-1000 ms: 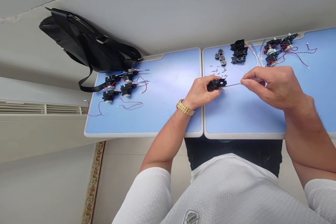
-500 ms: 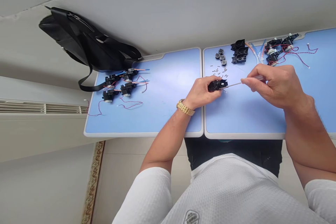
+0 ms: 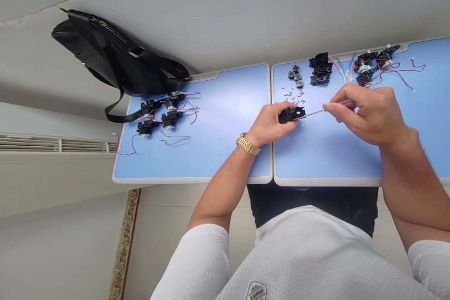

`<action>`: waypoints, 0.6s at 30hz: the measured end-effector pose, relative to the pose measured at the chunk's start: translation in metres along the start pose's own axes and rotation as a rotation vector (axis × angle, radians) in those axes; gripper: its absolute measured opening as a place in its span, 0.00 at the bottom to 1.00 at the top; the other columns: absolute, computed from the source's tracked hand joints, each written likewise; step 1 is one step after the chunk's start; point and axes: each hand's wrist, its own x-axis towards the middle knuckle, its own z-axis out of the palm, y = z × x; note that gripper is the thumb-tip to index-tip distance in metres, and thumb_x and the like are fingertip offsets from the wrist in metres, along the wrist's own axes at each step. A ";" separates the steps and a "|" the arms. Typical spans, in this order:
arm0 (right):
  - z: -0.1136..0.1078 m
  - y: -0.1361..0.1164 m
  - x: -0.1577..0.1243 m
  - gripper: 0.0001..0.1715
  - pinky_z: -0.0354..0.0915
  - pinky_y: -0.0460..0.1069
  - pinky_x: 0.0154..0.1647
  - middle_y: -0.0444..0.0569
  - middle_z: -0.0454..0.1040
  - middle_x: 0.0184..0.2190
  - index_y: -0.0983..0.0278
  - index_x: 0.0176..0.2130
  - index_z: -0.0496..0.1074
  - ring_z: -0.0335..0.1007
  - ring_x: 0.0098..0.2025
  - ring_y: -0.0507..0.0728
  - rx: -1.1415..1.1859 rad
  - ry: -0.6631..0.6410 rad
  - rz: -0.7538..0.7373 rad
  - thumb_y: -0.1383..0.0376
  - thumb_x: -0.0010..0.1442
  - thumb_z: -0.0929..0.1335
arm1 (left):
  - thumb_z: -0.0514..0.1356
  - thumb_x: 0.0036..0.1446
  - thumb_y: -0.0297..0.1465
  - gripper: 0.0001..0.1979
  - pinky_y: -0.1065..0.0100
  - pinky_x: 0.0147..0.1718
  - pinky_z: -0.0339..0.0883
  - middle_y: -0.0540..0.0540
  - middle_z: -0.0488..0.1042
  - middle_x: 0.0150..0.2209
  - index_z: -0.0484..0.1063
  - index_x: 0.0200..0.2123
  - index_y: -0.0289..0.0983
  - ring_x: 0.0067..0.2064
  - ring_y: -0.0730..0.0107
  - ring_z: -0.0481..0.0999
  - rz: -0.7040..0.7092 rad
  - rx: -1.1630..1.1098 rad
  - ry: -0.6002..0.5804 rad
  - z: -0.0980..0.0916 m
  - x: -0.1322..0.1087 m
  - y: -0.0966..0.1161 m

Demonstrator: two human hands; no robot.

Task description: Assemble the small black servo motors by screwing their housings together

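My left hand [image 3: 272, 124], with a gold watch on its wrist, is closed around a black plastic housing [image 3: 291, 114] just over the right-hand table. A small white part shows at the housing's right end. In my right hand [image 3: 365, 110] is a screwdriver [image 3: 314, 113], pinched by its clear handle. Its thin shaft points left and its tip meets the right end of the housing; the exact contact point is too small to make out. Small loose screws [image 3: 294, 96] lie scattered just beyond my left hand.
Several round metal parts [image 3: 297, 77] and black housings [image 3: 320, 69] lie at the back. Wired black assemblies [image 3: 369, 65] sit back right, near clear and orange tubes [image 3: 346, 72]. More assemblies [image 3: 168, 119] stand on the left table, by a black bag [image 3: 116, 61]. A gap [image 3: 272, 150] separates the tables.
My right hand has shifted very slightly around the screwdriver handle. The left hand and the housing have stayed in place.
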 end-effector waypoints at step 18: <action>0.002 0.000 -0.001 0.15 0.66 0.52 0.25 0.40 0.79 0.24 0.54 0.41 0.81 0.77 0.24 0.56 0.018 -0.013 0.011 0.49 0.76 0.73 | 0.68 0.55 0.33 0.18 0.66 0.36 0.73 0.47 0.85 0.36 0.87 0.49 0.38 0.34 0.69 0.77 -0.064 -0.065 -0.016 -0.003 0.001 0.002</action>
